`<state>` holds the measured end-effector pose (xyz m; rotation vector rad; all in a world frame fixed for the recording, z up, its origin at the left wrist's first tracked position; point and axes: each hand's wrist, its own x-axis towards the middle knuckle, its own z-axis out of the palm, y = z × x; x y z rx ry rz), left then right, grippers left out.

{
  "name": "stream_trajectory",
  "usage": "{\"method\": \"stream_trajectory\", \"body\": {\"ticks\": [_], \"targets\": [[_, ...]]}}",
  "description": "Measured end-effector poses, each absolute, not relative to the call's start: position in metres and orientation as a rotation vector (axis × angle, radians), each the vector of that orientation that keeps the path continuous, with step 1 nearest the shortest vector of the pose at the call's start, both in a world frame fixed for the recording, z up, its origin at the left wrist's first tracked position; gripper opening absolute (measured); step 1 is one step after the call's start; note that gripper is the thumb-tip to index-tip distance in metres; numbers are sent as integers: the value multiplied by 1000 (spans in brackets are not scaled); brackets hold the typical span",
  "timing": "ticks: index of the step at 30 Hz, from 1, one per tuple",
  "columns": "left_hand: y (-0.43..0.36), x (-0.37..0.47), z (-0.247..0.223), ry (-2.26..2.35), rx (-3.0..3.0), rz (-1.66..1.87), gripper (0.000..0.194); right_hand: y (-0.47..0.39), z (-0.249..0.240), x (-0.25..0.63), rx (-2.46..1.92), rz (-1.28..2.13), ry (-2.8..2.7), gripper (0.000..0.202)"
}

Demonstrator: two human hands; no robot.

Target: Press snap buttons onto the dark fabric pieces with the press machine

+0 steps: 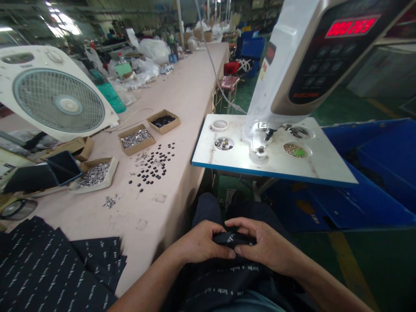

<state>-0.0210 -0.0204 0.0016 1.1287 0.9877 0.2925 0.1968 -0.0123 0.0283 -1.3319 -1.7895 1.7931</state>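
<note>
Black fabric with white lettering (pixel 224 281) lies over the person's lap. My left hand (pixel 203 242) pinches a folded edge of it from the left, thumb on top. From the right, my right hand (pixel 263 245) grips the same fold, and the two thumb tips nearly meet. Beyond the hands stands a white press machine (pixel 279 65) with a lit red display, its head over a white work plate (pixel 234 162). Loose black caps (pixel 152 169) and small metal pieces (pixel 111 200) are scattered on the table to the left.
The long table (pixel 175 190) runs along the left. On it are boxes of metal parts (pixel 136 139) (pixel 95 174), a box of black parts (pixel 163 121), a fan (pixel 61 97) and more printed fabric (pixel 48 268). Blue bins (pixel 373 190) stand right.
</note>
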Motion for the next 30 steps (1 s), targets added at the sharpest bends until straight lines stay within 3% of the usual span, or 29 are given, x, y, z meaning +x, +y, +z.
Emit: {"method": "stream_trajectory", "body": {"ticks": [21,30], "targets": [[-24,-17,-14,1040,1077,327,29,-9,33,195,-1457,1568,-1893,42],[-24,-11,-7,968,943,450,29,-5,36,199,-1419,1634,-1865,41]]}}
